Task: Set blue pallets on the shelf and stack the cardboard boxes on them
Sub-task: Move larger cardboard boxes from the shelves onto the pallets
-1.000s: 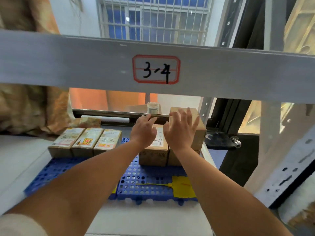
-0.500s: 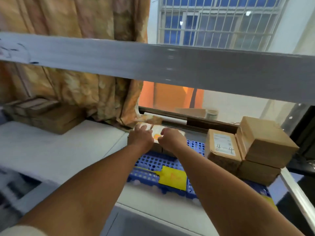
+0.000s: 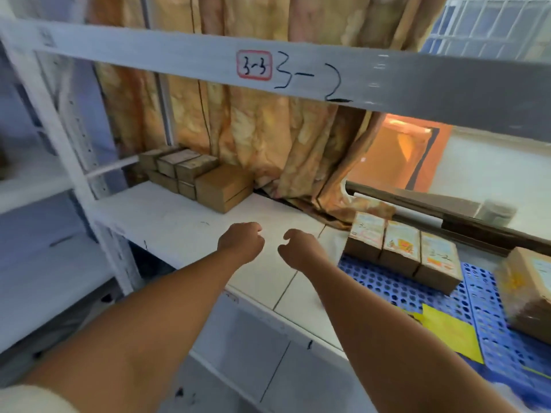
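Observation:
Blue perforated pallets (image 3: 396,289) lie on the white shelf (image 3: 185,225) at the right. Three labelled cardboard boxes (image 3: 401,253) stand side by side on the pallets' back left part, and another box (image 3: 530,293) sits blurred at the right edge. A second pile of cardboard boxes (image 3: 193,175) rests on the bare shelf at the back left. My left hand (image 3: 241,241) and my right hand (image 3: 298,248) hover over the bare shelf between the two groups, fingers loosely curled, holding nothing.
A grey shelf beam (image 3: 298,70) marked 3-3 and 3-2 crosses above. An orange curtain (image 3: 268,138) hangs behind the shelf. A white upright post (image 3: 74,162) stands at the left. A yellow sheet (image 3: 450,332) lies on the pallets' front.
The view has swung left along the shelf. Both hands left the boxes on the pallets and moved left over the bare shelf, holding nothing.

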{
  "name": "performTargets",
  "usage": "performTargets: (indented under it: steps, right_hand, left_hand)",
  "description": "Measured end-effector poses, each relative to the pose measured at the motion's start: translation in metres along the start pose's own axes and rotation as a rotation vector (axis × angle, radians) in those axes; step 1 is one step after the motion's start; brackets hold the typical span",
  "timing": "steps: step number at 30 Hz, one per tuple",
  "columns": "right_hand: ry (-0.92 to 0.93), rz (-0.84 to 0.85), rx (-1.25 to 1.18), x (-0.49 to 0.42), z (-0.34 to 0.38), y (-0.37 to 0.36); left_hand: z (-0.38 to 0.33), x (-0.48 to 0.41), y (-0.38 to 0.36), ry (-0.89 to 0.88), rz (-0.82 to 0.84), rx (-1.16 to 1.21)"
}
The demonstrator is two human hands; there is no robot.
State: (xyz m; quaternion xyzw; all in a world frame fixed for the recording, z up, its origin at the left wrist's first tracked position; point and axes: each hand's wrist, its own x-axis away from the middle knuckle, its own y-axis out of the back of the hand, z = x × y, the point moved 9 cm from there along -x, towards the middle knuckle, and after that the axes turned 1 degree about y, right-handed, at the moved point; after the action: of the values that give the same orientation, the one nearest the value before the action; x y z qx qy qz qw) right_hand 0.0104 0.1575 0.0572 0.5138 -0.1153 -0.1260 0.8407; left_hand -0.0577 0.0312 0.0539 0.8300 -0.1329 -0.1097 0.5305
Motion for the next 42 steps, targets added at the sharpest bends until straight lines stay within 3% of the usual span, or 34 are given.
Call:
performTargets:
  steps: [6, 19, 25, 33, 42]
  right_hand:
    - [0.029, 0.045, 0.008, -0.04, 0.065, -0.04]
    - [0.02, 0.072, -0.116, -0.196, 0.128, -0.085]
    - [0.02, 0.062, 0.02, -0.254, 0.151, -0.094]
    - [-0.071, 0.079, 0.0, -0.286, 0.151, -0.111]
    - [-0.23, -0.007, -0.099, -0.28, 0.162, -0.12]
  left_hand:
    - [0.077, -0.023, 0.023, 0.083, 0.01, 0.04]
    - [0.145, -0.153, 0.045, 0.236, 0.013, 0.052]
    - [0.18, -0.207, 0.051, 0.265, 0.057, 0.099]
    - [0.202, -0.265, 0.065, 0.171, 0.116, 0.239]
    - [0.225, -0.294, 0.026, 0.135, 0.362, 0.502]
